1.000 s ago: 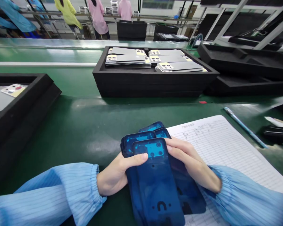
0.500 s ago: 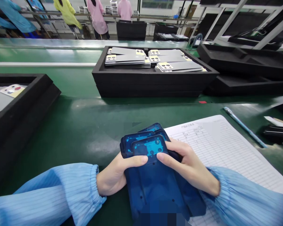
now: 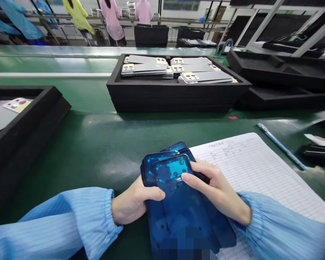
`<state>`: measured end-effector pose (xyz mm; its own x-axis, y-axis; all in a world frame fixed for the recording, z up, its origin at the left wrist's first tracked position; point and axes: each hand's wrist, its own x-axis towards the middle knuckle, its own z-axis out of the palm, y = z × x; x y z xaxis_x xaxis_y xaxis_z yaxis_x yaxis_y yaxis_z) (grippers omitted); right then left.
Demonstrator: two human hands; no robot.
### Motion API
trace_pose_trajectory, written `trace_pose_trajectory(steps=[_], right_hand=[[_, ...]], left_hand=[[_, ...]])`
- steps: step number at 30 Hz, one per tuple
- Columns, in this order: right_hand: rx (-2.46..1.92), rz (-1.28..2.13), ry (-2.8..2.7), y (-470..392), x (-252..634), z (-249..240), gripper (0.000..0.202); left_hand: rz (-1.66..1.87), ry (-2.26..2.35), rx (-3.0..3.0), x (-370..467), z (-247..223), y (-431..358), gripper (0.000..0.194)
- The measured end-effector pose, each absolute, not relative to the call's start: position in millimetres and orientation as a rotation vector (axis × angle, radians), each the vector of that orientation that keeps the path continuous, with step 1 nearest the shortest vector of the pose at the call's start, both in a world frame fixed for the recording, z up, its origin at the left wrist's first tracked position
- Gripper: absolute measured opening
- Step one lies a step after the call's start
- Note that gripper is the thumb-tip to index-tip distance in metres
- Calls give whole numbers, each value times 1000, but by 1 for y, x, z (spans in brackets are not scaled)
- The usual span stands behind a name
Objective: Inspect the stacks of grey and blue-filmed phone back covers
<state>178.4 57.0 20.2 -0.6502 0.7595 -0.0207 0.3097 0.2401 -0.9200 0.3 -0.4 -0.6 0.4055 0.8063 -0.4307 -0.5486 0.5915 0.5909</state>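
Observation:
A fanned stack of dark blue phone back covers [image 3: 182,206], with bright blue patches round their camera corners, is between my two hands at the front of the table. My left hand [image 3: 135,202] grips the left edge, its thumb lying across the upper covers and its fingers hidden beneath. On the right side, my right hand [image 3: 216,191] holds the stack near the camera end, thumb on the top cover's upper right. A printed form sheet [image 3: 249,162] lies partly under the stack and my right sleeve.
A black tray [image 3: 176,97] with stacks of grey phone backs stands ahead. Another black tray [image 3: 29,133] is at left; more black trays [image 3: 281,77] are piled at right. A blue pen [image 3: 283,146] lies beside the form. People [image 3: 113,21] are at a far bench.
My left thumb has slid down and slightly left, away from the top cover's camera area. The stack has shifted slightly right, and my right hand stays on it.

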Motion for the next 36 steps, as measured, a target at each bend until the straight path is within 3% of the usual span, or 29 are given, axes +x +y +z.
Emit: trace_pose_trajectory(steps=[13,26,36], right_hand=[[-1008,1334,-2042,56,180,13,8],[-1240,1263,-1669,64,191,13,14],[-1280,1234,-1539,67,193,17,19]], left_hand=[[877,776,439,1,1,1,59],[841,873,106,-2,-4,3,25],[874,693,223,1,-2,5,35]])
